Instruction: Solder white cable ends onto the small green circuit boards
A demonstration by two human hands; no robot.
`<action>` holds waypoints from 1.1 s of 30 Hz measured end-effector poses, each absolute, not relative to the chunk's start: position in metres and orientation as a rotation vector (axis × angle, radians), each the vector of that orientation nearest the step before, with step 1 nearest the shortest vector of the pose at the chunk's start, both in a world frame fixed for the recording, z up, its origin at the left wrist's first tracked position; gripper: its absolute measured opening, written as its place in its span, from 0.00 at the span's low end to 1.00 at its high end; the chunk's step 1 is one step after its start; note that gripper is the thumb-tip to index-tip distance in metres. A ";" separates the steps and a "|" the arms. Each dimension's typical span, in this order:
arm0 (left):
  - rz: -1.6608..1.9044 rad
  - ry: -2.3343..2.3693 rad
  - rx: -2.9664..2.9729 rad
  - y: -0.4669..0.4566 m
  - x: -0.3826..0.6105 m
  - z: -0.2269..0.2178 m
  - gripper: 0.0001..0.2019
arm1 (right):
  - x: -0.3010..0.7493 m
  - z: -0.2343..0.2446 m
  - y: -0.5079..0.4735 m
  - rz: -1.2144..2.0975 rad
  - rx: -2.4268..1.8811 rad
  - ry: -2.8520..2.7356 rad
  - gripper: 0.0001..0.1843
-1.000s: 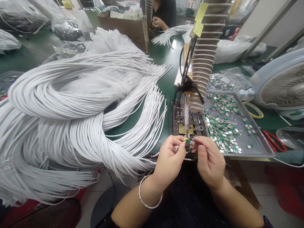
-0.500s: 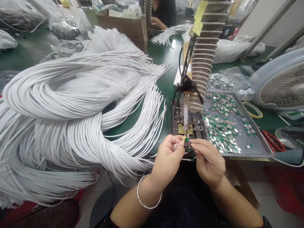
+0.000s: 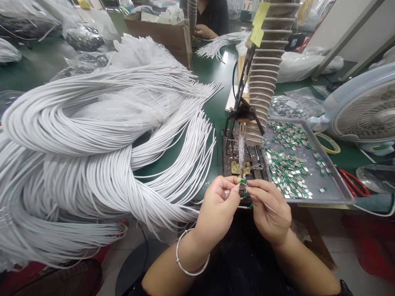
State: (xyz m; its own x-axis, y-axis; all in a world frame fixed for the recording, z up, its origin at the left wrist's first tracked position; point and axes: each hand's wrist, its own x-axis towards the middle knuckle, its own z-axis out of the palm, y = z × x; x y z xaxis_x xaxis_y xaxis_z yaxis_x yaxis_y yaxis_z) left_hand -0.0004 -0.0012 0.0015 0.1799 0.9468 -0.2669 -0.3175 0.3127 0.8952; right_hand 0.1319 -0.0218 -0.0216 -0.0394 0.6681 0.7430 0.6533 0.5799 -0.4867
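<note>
Green-and-yellow small part [image 3: 242,181] sits just right of center near you, pinched by your left hand [image 3: 216,213], fingers closed. Your right hand [image 3: 270,209] has its fingers closed on a thin white wire [image 3: 273,208], tip reaching the part; white cables [image 3: 92,176] lie left.

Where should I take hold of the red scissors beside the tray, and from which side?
Take the red scissors by their looped handles, coming from the right. They lie flat on the green table, and the raised rim of the metal tray hampers a left approach.
</note>
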 end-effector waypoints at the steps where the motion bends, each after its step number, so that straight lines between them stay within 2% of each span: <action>1: 1.045 0.991 0.805 -0.001 0.000 0.002 0.06 | 0.132 -0.022 -0.022 0.016 -1.097 -1.728 0.14; 33: 1.071 0.975 0.863 0.002 0.002 0.004 0.05 | 0.127 -0.017 -0.016 -0.070 -1.111 -1.709 0.16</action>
